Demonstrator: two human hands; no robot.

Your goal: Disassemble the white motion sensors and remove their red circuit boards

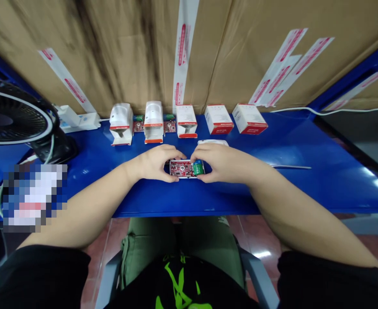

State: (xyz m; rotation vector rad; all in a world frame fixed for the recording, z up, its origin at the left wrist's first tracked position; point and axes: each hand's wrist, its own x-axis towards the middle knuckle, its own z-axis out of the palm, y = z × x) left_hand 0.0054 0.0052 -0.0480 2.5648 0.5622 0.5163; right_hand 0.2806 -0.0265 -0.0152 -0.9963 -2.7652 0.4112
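A small device (pixel 183 169) lies at the middle of the blue table, a red circuit board in a pale, shallow casing. At its right end sits a green battery (pixel 197 168). My left hand (pixel 160 162) is closed on the left end, thumb at the near edge and fingers at the far edge. My right hand (pixel 216 162) grips the right end in the same way, beside the battery. Behind my right hand, a white plastic cover (pixel 214 142) shows only in part. A thin metal rod (pixel 290 167) lies to the right, partly hidden by my right forearm.
Along the cardboard wall stand several white-and-red boxes (pixel 219 119), some with open flaps. White rounded covers (pixel 153 112) sit on two of them, with red circuit boards (pixel 170 126) alongside. A black fan (pixel 11 116), cables and a white power strip (pixel 79 120) occupy the left side.
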